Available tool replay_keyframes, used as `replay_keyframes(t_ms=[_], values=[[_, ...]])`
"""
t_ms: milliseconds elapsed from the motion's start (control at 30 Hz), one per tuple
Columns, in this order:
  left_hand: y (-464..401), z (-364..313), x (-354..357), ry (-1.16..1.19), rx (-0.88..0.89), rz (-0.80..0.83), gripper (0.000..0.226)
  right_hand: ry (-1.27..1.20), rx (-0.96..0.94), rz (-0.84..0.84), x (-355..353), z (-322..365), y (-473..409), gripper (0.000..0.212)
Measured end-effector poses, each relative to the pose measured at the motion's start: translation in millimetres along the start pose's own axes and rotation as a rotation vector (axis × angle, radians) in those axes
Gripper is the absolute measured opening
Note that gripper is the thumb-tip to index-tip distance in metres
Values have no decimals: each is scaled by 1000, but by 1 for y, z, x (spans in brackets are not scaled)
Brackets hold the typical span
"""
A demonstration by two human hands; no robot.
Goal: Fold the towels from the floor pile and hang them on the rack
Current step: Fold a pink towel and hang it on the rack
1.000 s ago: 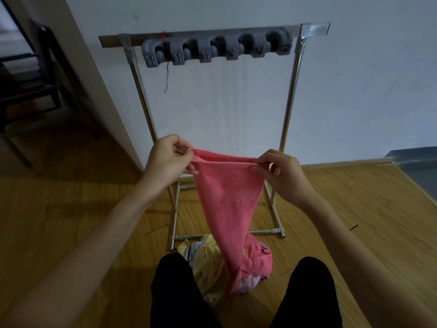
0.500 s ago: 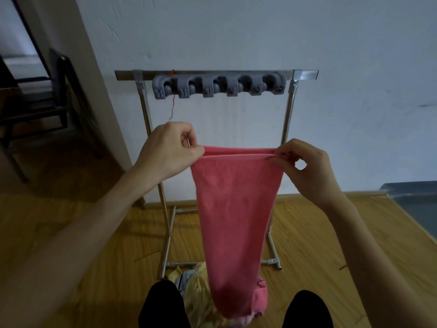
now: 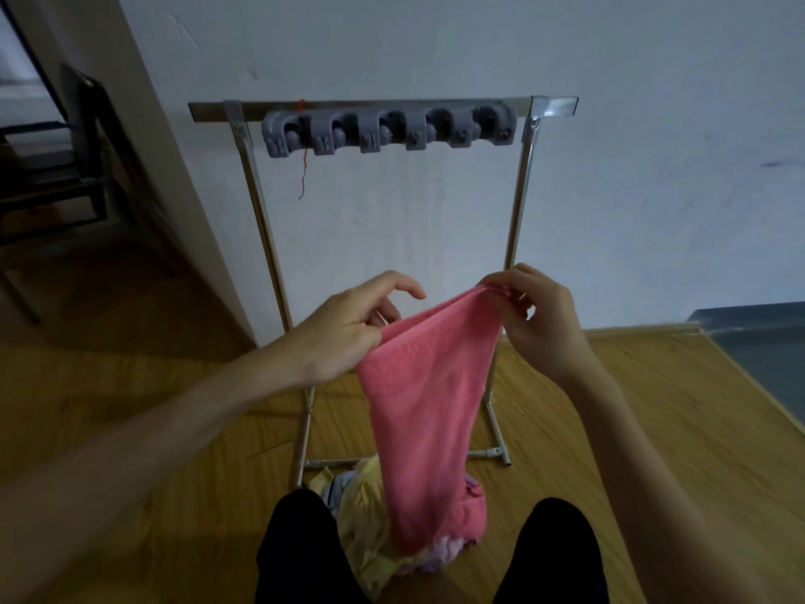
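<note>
A pink towel (image 3: 429, 407) hangs doubled over between my two hands, its lower end reaching down to the pile. My left hand (image 3: 348, 324) pinches its left top corner with thumb and fingers, the forefinger lifted. My right hand (image 3: 538, 316) pinches the right top corner, held a bit higher. Behind them stands the metal rack (image 3: 257, 185) against the white wall, with a grey row of clips (image 3: 387, 128) on its top bar and nothing hung on it. The floor pile (image 3: 370, 516) of yellow, pink and pale towels lies between my knees.
My black-clad knees (image 3: 300, 547) frame the pile on the wooden floor. A dark chair (image 3: 65, 167) stands at the far left past a wall corner. A grey step (image 3: 758, 342) borders the floor at the right. A red thread (image 3: 303, 172) dangles from the rack's bar.
My hands have come closer together and the towel's top edge has slackened and tilted, right side higher. The view has dipped down, so the rack sits higher and the pile shows again.
</note>
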State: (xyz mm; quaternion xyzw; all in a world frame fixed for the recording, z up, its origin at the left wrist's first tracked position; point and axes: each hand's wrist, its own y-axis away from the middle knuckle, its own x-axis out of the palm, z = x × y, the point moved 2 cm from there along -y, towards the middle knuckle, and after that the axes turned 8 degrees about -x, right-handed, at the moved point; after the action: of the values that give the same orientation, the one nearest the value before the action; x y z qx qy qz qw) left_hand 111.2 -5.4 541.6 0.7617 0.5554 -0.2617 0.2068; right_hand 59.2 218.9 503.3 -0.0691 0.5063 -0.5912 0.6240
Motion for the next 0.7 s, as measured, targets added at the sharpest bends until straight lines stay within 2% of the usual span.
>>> replay_keyframes(t_ms=[167,367,433,500,700], values=[[9,13,15,-114,65,163,48,2,55,83,15,1,10,18],[9,17,17,-144,17,339,51,8,41,128,22,4,8,18],[9,16,17,-181,71,365,52,9,33,141,22,5,8,19],[7,15,17,-294,154,354,51,10,26,147,23,5,9,20],[-1,18,23,-599,505,95,26,8,27,120,19,4,10,21]])
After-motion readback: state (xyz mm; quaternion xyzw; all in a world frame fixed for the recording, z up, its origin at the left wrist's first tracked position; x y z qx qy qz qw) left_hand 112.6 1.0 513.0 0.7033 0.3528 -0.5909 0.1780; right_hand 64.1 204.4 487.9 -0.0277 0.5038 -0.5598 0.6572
